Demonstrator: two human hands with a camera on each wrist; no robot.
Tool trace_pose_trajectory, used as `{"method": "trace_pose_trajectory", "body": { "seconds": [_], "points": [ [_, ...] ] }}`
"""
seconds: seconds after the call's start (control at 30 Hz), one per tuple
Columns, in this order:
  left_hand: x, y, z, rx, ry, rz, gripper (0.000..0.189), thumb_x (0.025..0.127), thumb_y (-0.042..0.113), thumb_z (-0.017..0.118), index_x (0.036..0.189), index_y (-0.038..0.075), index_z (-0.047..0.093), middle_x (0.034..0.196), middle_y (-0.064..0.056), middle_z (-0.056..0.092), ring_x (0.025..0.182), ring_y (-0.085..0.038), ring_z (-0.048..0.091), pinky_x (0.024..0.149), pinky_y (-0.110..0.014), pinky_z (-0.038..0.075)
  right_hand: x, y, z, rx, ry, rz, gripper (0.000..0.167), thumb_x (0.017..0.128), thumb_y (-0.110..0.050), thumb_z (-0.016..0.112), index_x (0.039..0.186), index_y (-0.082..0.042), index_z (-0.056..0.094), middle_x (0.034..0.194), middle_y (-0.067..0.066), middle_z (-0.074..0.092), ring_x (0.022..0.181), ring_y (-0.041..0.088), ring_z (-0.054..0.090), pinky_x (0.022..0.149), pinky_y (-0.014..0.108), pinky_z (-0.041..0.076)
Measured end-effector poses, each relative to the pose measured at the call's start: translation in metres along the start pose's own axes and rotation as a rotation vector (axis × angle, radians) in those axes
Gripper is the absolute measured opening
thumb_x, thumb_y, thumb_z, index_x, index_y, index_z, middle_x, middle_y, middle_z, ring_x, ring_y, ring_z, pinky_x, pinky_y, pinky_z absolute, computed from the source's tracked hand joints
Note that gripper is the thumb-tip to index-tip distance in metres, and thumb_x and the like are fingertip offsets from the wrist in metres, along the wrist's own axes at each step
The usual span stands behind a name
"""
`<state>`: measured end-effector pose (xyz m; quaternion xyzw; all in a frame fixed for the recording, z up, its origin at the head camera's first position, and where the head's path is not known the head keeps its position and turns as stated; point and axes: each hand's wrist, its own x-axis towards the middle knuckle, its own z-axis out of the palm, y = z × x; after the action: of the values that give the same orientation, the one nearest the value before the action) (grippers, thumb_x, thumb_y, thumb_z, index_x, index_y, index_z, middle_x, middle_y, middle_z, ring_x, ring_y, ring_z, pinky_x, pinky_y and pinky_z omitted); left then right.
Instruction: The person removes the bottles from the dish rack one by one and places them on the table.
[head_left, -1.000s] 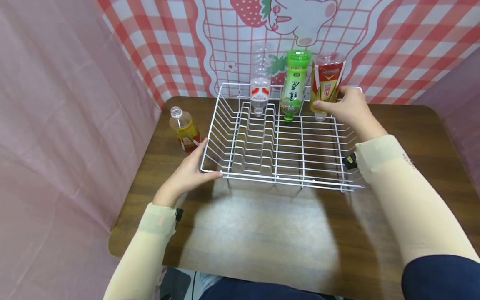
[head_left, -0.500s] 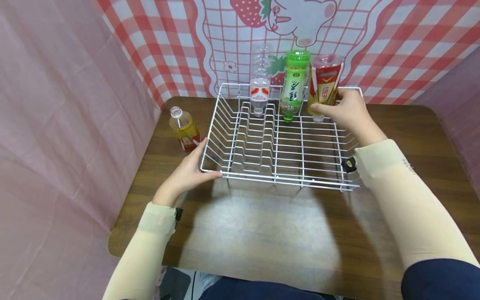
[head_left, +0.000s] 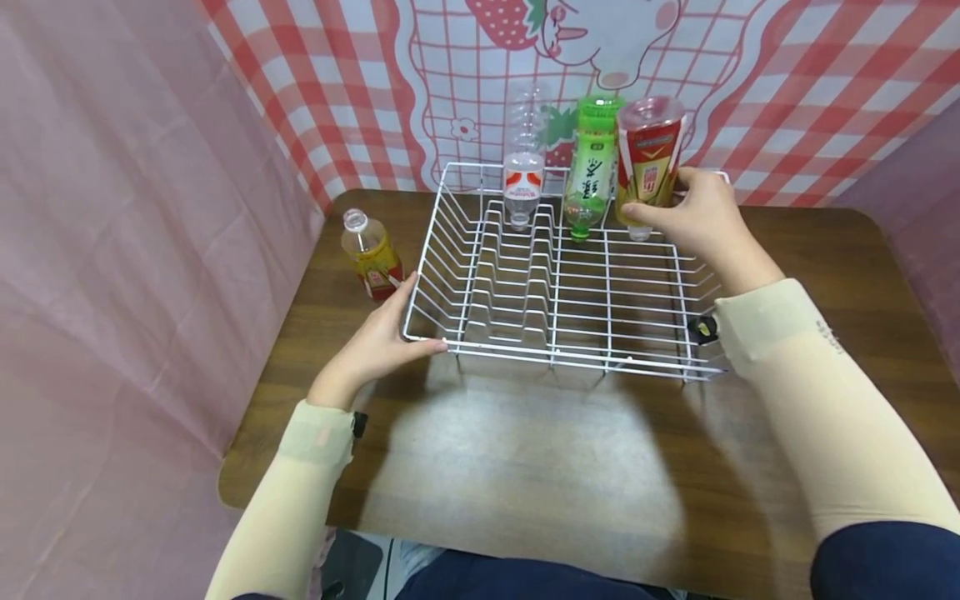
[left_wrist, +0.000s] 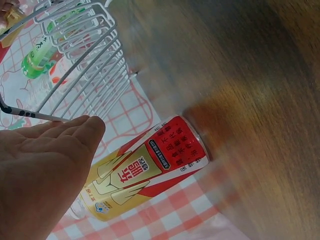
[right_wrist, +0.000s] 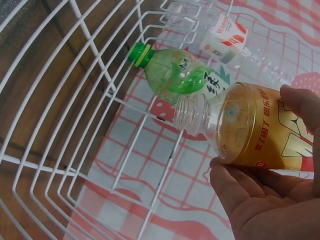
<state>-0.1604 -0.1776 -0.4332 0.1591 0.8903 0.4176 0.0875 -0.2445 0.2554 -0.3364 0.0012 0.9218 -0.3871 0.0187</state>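
Note:
My right hand [head_left: 697, 212] pinches a plastic bottle [head_left: 648, 158] with a red and gold label between thumb and fingers. It is upside down at the back right of a white wire dish rack [head_left: 555, 354]; its uncapped neck [right_wrist: 192, 115] points into the rack in the right wrist view. To its left stand an inverted green bottle [head_left: 590, 171] and an inverted clear bottle [head_left: 522, 175], leaning at the rack's back. My left hand [head_left: 375, 346] rests against the rack's front left corner, thumb along the front rim; its fingers [left_wrist: 75, 135] look straight in the left wrist view.
Another red and gold bottle [head_left: 372, 258] stands upright and uncapped on the wooden table [head_left: 525, 467], left of the rack, close to my left fingertips. A checked red and white cloth [head_left: 330, 75] hangs behind the rack. Pink curtains [head_left: 135, 250] flank the table.
The bottle in my right hand has shifted slightly left, closer to the green bottle, and its base tips a little toward me. My left hand and the rack stay in place.

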Motion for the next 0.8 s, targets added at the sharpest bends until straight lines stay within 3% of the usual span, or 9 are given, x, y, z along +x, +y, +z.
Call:
{"method": "trace_pose_trajectory", "body": {
  "seconds": [0.37,0.8],
  "points": [
    [0.0,0.002,0.0,-0.007,-0.006,0.002,0.114,0.079,0.04,0.089,0.165,0.02,0.016,0.166,-0.008,0.024,0.146,-0.03,0.029,0.118,-0.051,0.025,-0.007,-0.005,0.0,-0.034,0.019,-0.051,0.082,0.087,-0.054,0.076,0.143,0.001,0.052,0.129,0.02,0.063,0.111,0.032,0.063,0.091,0.048,0.055],
    [-0.001,0.001,-0.001,0.003,-0.012,-0.025,0.116,0.08,0.043,0.088,0.165,0.015,0.014,0.166,-0.008,0.022,0.147,-0.03,0.028,0.118,-0.05,0.024,-0.017,-0.013,0.001,-0.086,0.027,-0.075,0.084,0.085,-0.055,0.077,0.142,0.0,0.053,0.128,0.021,0.064,0.108,0.032,0.063,0.091,0.052,0.053]
  ]
}}
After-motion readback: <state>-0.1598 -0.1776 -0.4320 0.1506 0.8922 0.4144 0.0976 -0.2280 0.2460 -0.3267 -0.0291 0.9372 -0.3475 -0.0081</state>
